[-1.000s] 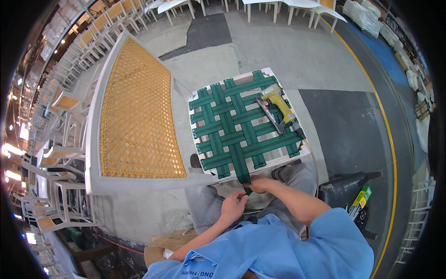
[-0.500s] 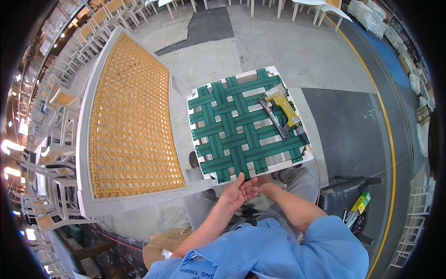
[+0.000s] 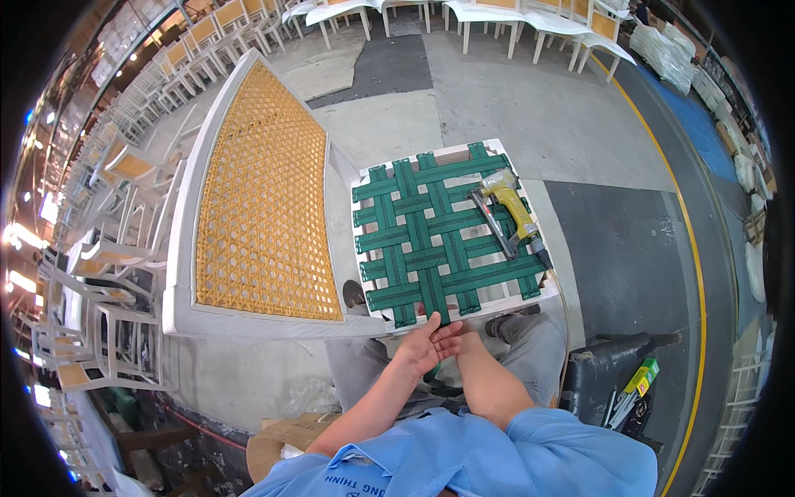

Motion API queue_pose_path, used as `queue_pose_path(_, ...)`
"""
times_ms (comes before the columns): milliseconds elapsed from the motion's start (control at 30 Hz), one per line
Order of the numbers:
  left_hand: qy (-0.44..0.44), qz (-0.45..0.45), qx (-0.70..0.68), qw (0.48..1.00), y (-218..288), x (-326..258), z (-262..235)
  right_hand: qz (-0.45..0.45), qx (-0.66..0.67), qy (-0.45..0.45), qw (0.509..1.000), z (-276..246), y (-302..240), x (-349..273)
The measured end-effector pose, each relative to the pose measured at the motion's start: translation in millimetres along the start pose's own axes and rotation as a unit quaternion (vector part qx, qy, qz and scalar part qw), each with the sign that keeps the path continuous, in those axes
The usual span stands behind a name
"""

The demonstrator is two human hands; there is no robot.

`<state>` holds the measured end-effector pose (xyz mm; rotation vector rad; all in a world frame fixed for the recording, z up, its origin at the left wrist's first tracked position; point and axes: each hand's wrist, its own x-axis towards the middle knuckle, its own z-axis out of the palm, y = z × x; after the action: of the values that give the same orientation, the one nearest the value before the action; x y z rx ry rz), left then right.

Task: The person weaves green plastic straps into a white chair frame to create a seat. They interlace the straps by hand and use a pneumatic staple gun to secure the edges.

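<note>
A chair frame in pale whitish wood [image 3: 184, 248] has a yellow woven cane back [image 3: 269, 199] on my left. Green webbing straps [image 3: 422, 236] cross over and under on its seat. At the seat's near edge, my left hand [image 3: 424, 348] is closed on a webbing strap, thumb on top; a green piece of it hangs below the hand. My right hand [image 3: 469, 338] reaches to the same edge, its fingers hidden by the left hand and the seat. A yellow and silver staple gun [image 3: 515, 214] lies on the webbing at the seat's right side, with a hose attached.
On a black padded stool [image 3: 598, 369] at the right lie a green and yellow box [image 3: 642, 377] and some metal rods. A cardboard box [image 3: 290, 432] sits at lower left. Many chair frames [image 3: 124, 257] stand along the left, and white-topped chairs [image 3: 489, 12] line the back.
The chair and staple gun appear slightly lower and further right. My right forearm has moved in closer to my left hand. A hanging piece of green webbing now shows below my left hand.
</note>
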<state>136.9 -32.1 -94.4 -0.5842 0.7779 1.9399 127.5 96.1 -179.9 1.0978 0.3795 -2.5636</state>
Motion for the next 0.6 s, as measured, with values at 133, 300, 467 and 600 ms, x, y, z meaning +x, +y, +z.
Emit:
queue_pose_path(133,-0.020,-0.019,0.019,0.999,6,4,2,-0.041,0.015,0.011,0.999,6,-16,27)
queue_pose_path(300,-0.015,-0.052,-0.081,0.995,-11,6,-35,-0.038,0.021,0.035,0.998,15,-12,51)
queue_pose_path(467,0.052,-0.056,-0.179,0.981,-17,32,-60,-0.028,0.036,0.061,0.997,7,-4,64)
queue_pose_path(600,0.025,-0.067,-0.243,0.967,-16,40,-66,-0.034,0.042,0.069,0.996,4,-19,81)
